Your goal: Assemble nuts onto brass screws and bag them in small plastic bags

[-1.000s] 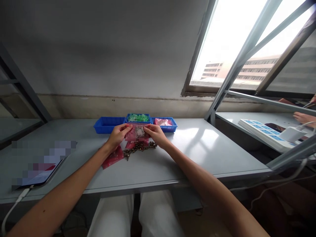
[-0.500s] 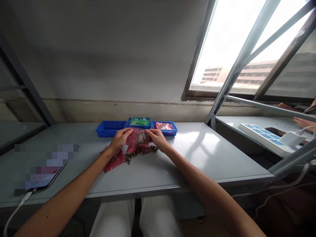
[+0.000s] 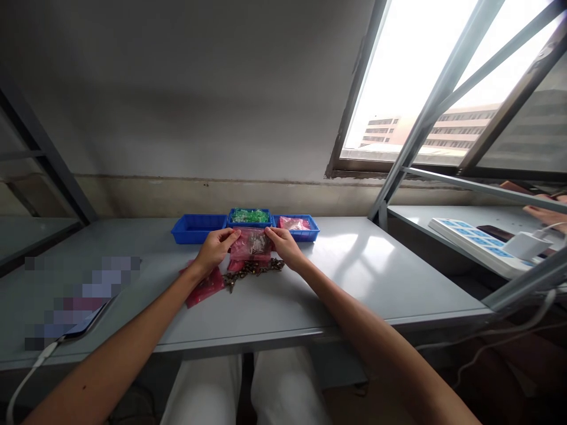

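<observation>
My left hand (image 3: 214, 248) and my right hand (image 3: 283, 244) pinch the two top corners of a small pink plastic bag (image 3: 250, 244), holding it upright just above the grey table (image 3: 363, 277). Small metal parts show inside the bag. Under it lies a heap of dark metal screws (image 3: 254, 268). Another pink bag (image 3: 204, 287) lies flat by my left wrist.
Three blue trays stand behind my hands: an empty-looking left one (image 3: 195, 228), a middle one with green pieces (image 3: 249, 217), and a right one with pink bags (image 3: 296, 225). A phone with a cable (image 3: 71, 327) lies at the left. Another person's hand (image 3: 543, 211) works at the far right table.
The pink bag stays pinched between both hands; my hands have drawn slightly wider apart along its top edge. The view has shifted a little.
</observation>
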`<action>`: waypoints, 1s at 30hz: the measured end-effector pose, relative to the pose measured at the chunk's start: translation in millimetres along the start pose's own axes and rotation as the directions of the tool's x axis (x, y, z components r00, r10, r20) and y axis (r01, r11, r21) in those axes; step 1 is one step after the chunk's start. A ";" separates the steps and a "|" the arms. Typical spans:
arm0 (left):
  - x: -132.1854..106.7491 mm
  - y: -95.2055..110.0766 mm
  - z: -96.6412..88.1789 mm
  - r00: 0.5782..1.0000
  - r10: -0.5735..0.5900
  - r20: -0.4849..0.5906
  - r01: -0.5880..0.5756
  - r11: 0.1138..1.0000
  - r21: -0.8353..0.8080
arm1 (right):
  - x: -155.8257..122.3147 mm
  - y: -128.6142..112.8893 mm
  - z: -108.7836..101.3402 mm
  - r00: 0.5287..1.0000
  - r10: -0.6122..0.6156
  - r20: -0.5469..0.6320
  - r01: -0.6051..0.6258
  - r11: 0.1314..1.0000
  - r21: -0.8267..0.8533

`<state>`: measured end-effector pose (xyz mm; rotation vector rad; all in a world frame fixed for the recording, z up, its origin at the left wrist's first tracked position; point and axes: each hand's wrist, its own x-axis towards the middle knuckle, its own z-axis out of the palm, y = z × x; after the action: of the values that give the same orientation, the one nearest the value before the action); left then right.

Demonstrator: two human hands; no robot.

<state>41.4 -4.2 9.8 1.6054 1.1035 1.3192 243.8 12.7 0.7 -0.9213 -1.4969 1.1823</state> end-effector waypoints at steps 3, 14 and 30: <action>-1.0 0.6 -0.3 1.000 -0.008 0.025 0.008 1.000 -0.012 | 2.0 1.8 -1.8 0.998 -0.053 -0.019 0.052 0.998 -0.041; -1.4 0.0 0.0 0.997 -0.061 0.056 0.062 0.998 -0.028 | 1.3 -2.6 -8.7 0.999 -0.031 0.018 0.031 0.999 0.026; 0.8 2.7 -0.2 0.999 -0.045 0.026 0.047 0.998 -0.050 | 4.2 -2.9 -7.7 1.000 -0.019 -0.009 0.019 0.996 0.088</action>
<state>41.6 -4.3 12.6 1.5469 1.0779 1.2838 250.4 17.7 4.9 -0.8498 -1.4330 1.2197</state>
